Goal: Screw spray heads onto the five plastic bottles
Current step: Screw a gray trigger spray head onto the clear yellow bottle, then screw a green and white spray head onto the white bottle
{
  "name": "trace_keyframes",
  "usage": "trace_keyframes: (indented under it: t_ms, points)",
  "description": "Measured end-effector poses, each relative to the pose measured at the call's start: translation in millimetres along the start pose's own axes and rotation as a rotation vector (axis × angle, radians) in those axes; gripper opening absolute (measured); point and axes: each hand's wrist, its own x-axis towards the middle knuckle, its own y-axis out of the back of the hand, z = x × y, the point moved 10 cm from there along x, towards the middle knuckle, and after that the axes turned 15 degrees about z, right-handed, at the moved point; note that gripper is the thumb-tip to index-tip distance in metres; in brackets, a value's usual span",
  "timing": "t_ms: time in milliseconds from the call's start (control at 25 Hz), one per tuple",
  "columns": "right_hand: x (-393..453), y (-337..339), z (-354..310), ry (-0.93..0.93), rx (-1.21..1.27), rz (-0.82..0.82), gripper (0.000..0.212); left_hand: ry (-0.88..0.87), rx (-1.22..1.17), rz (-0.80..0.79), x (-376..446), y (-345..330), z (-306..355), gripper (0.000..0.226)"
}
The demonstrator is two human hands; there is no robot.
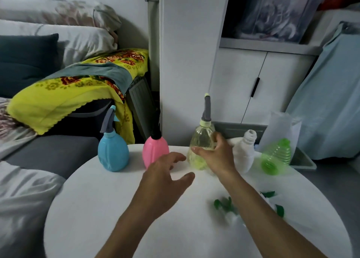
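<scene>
Both forearms cross the tabletop point(97, 209); right hand point(216, 156) grips the yellow bottle point(200, 140) at centre frame to steady it, left hand point(165, 178) relaxed, holding nothing.

Round white worktop point(101, 209) with bottles.
Blue bottle point(113, 154), pink bottle point(154, 150), yellow bottle point(200, 148) and white bottle point(244, 154) stand upright; green bottle point(275, 156) lies tipped; green spray heads point(224, 205) lie nearer.

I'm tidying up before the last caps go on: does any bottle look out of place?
Yes: the ribbed green plastic bottle lies tipped on its side at the round white table's far right edge, while the other four stand upright.
</scene>
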Motion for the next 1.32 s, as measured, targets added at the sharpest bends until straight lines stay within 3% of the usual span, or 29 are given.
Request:
trace_keyframes:
  t_ms: [320,480,600,680,760,840,880,960,1000,1160,1240,1320]
  points:
    - [6,-34,34,0.012,-0.123,-0.084,0.078,-0.177,0.122,-0.077,-12,-10,10,0.043]
    - [-6,-32,35,0.053,-0.293,-0.216,0.102,-0.185,0.106,-0.08,-14,-18,20,0.043]
    - [-7,3,50,0.012,-0.487,-0.354,0.085,-0.206,0.072,-0.085,-15,-31,35,0.042]
    - [4,49,61,-0.077,-0.481,-0.286,0.053,-0.22,0.061,-0.112,-20,-46,45,0.041]
    - [22,102,66,-0.139,-0.375,0.009,0.041,-0.213,0.069,-0.122,-25,-59,50,0.041]
    - [35,135,61,-0.088,-0.227,0.318,0.058,-0.191,0.106,-0.106,-27,-67,48,0.046]
    - [40,135,61,-0.08,-0.107,0.352,0.073,-0.178,0.128,-0.093,-26,-70,47,0.049]
    - [48,110,62,-0.106,0.053,0.254,0.091,-0.154,0.141,-0.049,-24,-72,46,0.051]
    - [51,98,65,-0.107,0.045,0.211,0.088,-0.148,0.136,-0.028,-23,-72,47,0.051]
    - [50,89,67,-0.047,-0.102,0.203,0.043,-0.159,0.142,0.009,-27,-72,52,0.047]
    - [45,109,54,-0.038,-0.093,0.265,0.038,-0.191,0.153,0.019,-30,-72,55,0.048]
    - [31,126,27,0.015,-0.032,0.217,0.04,-0.223,0.142,0.058,-30,-66,57,0.061]
